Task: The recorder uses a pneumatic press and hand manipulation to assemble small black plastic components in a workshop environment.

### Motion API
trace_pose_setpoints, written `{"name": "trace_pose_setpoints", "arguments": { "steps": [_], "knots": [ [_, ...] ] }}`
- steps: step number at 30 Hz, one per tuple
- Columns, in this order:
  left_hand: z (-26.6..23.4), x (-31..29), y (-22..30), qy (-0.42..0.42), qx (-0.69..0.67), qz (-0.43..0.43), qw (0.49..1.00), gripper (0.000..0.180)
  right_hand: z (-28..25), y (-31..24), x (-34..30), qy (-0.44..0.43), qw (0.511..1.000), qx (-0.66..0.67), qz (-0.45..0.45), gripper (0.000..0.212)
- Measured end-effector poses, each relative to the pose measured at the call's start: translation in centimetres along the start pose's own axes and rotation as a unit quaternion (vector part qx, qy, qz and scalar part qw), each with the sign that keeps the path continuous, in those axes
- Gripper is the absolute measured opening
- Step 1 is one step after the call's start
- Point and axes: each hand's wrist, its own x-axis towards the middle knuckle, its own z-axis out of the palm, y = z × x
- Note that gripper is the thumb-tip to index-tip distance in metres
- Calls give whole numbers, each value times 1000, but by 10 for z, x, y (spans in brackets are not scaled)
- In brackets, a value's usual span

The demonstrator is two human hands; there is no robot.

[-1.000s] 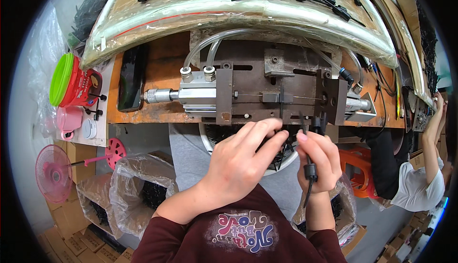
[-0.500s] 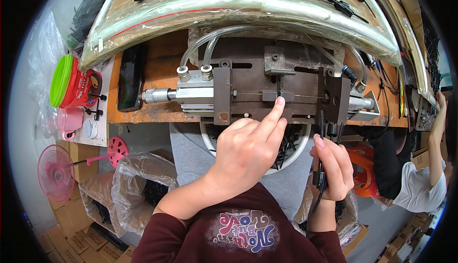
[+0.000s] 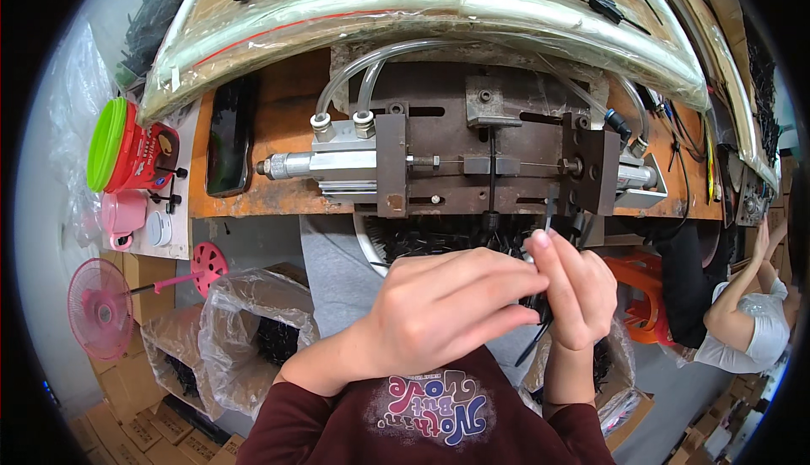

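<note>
Pinching slim dark strap (image 3: 550, 212): right hand (image 3: 584, 292); left hand (image 3: 443, 305) beside it, grip unclear. Capped black tie (image 3: 493, 191) ahead, nearer left hand, pointing lengthwise away, in metal fixture (image 3: 391, 165).

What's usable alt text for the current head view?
A person's right hand pinches thin black plastic parts, the left hand close beside it, in front of a dark metal fixture on a wooden bench. One black strip lies across the fixture's grey middle block, between two pneumatic cylinders.
</note>
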Motion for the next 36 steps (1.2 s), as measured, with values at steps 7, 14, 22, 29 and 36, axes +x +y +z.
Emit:
{"name": "trace_pose_setpoints", "arguments": {
  "steps": [7, 14, 22, 29, 36],
  "knots": [
    [-2, -3, 9, -2, 95, -20, 995, 37, 13, 2, -1, 39, 997, 61, 41, 39],
    [10, -6, -22, -8, 291, -1, 957, 29, 7, -3, -6, 68, 987, 56, 136, 29],
    [11, 1, -27, -26, 343, 7, 939, 27, 3, -1, -12, 47, 976, 157, 147, 26],
    [6, 4, -22, -30, 329, -10, 944, 30, 1, 1, -18, 36, 977, 174, 116, 27],
    [-3, 1, 4, -42, -78, -64, 994, 40, 10, -4, -10, -18, 986, 148, 75, 36]
  ]
}}
